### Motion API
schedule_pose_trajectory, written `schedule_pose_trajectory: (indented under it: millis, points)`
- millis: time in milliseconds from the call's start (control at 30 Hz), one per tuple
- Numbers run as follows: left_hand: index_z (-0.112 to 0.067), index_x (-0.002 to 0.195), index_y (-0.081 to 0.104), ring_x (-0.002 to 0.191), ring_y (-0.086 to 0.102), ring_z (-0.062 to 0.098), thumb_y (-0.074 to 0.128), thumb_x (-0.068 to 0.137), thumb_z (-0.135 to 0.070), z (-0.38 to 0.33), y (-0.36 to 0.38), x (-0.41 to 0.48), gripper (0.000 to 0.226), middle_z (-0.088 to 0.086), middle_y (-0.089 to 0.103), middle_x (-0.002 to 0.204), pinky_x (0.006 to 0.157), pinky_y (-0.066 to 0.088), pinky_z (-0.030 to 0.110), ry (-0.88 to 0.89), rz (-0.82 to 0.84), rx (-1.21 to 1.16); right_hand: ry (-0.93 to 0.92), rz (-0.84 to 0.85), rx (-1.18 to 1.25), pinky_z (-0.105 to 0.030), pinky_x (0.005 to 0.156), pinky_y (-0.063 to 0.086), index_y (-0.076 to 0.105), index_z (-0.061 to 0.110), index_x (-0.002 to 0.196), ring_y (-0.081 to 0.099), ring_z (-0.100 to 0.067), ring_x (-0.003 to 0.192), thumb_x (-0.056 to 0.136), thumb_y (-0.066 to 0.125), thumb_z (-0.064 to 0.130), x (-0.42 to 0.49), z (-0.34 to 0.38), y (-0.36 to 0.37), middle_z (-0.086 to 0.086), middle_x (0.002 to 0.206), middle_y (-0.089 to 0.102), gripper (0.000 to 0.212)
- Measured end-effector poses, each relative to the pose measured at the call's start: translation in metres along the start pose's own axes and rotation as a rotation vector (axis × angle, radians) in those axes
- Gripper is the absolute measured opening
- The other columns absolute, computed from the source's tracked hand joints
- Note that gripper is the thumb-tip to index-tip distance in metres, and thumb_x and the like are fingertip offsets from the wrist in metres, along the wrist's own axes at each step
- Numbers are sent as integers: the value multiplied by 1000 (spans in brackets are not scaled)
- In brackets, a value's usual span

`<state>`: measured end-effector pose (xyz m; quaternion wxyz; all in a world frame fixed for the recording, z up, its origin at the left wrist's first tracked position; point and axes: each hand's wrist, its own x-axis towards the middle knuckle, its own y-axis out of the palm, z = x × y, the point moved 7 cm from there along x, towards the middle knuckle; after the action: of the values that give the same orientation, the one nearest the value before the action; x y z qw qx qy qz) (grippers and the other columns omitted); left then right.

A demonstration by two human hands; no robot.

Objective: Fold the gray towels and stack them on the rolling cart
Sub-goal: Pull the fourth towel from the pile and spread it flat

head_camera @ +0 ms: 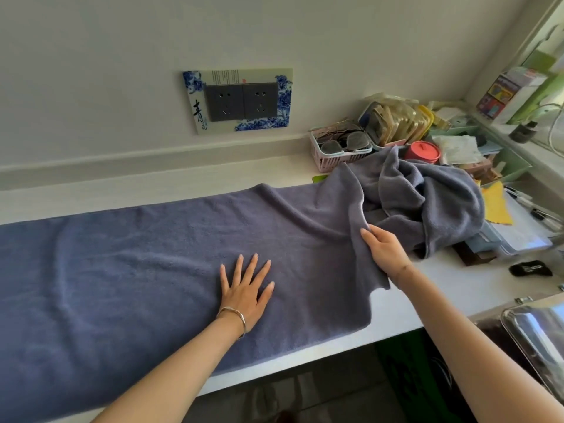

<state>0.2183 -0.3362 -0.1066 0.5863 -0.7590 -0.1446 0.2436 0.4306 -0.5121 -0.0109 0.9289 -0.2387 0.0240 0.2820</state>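
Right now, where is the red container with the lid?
The red container sits at the back right of the counter in the head view, just behind the crumpled gray towel and right of the pink basket.

two gray towels — two hands, two wall sockets, one pink basket, one red container

Left hand lies flat, palm down, fingers spread. Right hand pinches a towel fold, thumb showing, fingers hidden behind it.
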Motion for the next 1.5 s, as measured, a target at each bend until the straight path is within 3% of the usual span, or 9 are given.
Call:
schedule_pose_trajectory:
  millis: [200, 367, 433, 600, 800, 1033, 1167, 1367, 1500]
  points:
    - [-37, 148, 5, 144, -13, 17, -31, 70, -68, 51, -24, -11, 91, -14, 4, 157, 112, -17, 44, -211, -161, -179, -210, 178, -32, -5, 86, 26, 56, 0, 124, 44, -5, 106, 100, 42, 16, -21, 98, 120, 4, 108, 52, 32]
    - [-29, 149, 14, 146, -6, 18, 20, 102, -29, 131, -34, -28, 47, -10, 7, 157, 115, -9, 44, -431, -215, -259, -254, 698, -217, -23, 90, 44, 58, 18, 125, 58, -11, 92, 100, 41, 34, -56, 108, 233, -3, 108, 67, 34]
    - [-28, 149, 13, 145, -6, 19, 19, 102, -26, 163, -32, -35, 48, -10, 4, 158, 115, -7, 46, -502, -184, -244, -197, 643, -201, -35, 86, 51, 60, 22, 121, 61, -17, 79, 98, 39, 42, -49, 101, 240, -2, 93, 69, 37]
    - [-35, 148, 2, 145, -11, 19, 8, 100, -38, 191, -24, -42, 48, -13, -8, 157, 115, -8, 49, -499, -107, -231, -294, 372, -611, -38, 116, 17, 35, 28, 144, 19, -21, 143, 99, 34, 44, -8, 51, 231, 1, 153, 29, 47]
    - [-36, 142, -14, 143, -18, 20, -27, 67, -54, 172, -16, -37, 78, -15, -19, 152, 112, -13, 49, -435, -83, -170, -387, 309, -897, -32, 117, -8, 5, 39, 148, -4, -18, 147, 67, -23, 79, 1, -1, 218, 10, 159, 2, 95]
    - [-32, 136, 46, 145, 3, 14, -11, 74, -60, 107, -30, -16, 89, -12, 17, 155, 116, -3, 33, -287, -106, -515, -304, 241, -869, -27, 116, -3, 22, 42, 145, 6, -14, 146, 82, 16, 69, 13, -31, 141, 11, 156, 16, 68]
    - [-24, 116, 66, 125, 35, 18, 1, 78, -64, 99, -42, -12, 85, -3, 51, 133, 107, 18, 27, -312, -179, -675, -306, 89, -767, -33, 104, 26, 58, 28, 121, 41, -21, 125, 86, 36, 63, 24, -1, 132, 4, 130, 51, 54]
    - [-11, 104, 69, 71, 61, 21, 6, 92, -58, 104, -39, -5, 80, 2, 66, 79, 71, 48, 32, -464, -30, -1082, -160, 229, -290, -29, 72, 46, 60, 18, 95, 57, -19, 83, 89, 61, 36, 44, 67, 215, 2, 97, 58, 19]
    - [-3, 118, 56, 63, 60, 23, 9, 96, -55, 92, -25, -10, 73, 14, 63, 91, 53, 50, 29, -565, 214, -1347, -18, 352, -414, -36, 73, 53, 55, 17, 82, 64, -25, 80, 81, 64, 52, 51, 68, 269, -4, 81, 66, 36]
